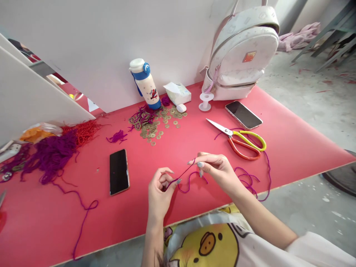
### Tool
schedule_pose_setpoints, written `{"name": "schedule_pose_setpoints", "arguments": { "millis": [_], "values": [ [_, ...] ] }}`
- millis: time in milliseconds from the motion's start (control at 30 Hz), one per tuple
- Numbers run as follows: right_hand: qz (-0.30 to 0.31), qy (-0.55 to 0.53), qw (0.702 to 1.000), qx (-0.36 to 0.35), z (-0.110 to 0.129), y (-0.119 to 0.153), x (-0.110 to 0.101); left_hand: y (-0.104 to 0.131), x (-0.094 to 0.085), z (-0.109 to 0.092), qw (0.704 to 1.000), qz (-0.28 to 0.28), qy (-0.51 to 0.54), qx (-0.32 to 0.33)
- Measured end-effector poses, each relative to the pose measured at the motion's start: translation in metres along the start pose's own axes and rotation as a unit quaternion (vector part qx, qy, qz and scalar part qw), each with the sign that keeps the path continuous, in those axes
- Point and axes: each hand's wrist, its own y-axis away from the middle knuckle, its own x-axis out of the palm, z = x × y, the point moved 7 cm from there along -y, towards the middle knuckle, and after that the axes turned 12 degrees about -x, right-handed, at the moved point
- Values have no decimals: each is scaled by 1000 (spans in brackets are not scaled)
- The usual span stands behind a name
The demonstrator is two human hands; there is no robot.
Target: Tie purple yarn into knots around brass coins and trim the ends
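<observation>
Between my hands a thin purple cord (185, 172) runs taut, low in the middle of the view above the red table. My left hand (162, 185) is closed in a pinch on it, the fingers curled. At the upper right end of the cord, my right hand (214, 167) pinches it with thumb and finger. A loose curved tail of cord (189, 185) hangs below and between the hands. Scissors (236, 139) with one yellow and one red handle lie beyond my right hand, over more purple cord (269, 170).
On the red table (111, 218) are a black phone (119, 172), another phone (243, 115), coins (151, 128), a bottle (146, 83), tissues (178, 93), a white spool (206, 101) and a backpack (239, 55). Purple threads (55, 152) and red threads (83, 132) lie left.
</observation>
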Motion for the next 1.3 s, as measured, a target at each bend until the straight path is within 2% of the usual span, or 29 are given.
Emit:
{"name": "schedule_pose_setpoints", "arguments": {
  "millis": [100,200,300,367,500,633,767,867,967,1133,1200,1300],
  "values": [
    [-11,15,1000,-12,-1,-2,-2,1,3,1,999,20,-43,8],
    [-38,73,996,-27,-6,-7,-12,3,6,0,997,58,-52,17],
    [9,173,984,-43,-10,-12,-17,5,5,-4,996,78,-33,39],
    [38,254,965,-54,-11,-12,-20,4,0,-6,997,49,-19,54],
    [40,354,929,-102,-2,-6,-16,0,-7,-6,998,-16,2,59],
    [111,300,942,-102,-2,7,18,0,-5,-8,998,-27,10,60],
    [137,260,952,-81,-10,14,42,-1,-5,-10,996,-37,-4,75],
    [150,249,953,-90,-9,13,45,1,-10,-13,990,-79,-56,107],
    [189,263,939,-119,-3,10,43,6,-10,-21,970,-107,-146,159],
    [212,271,926,-155,7,3,38,16,8,-35,910,-40,-299,285],
    [201,251,933,-161,8,0,37,21,11,-39,890,-7,-314,330],
    [180,194,953,-146,3,-1,36,26,7,-41,887,8,-293,357]
  ]
}}
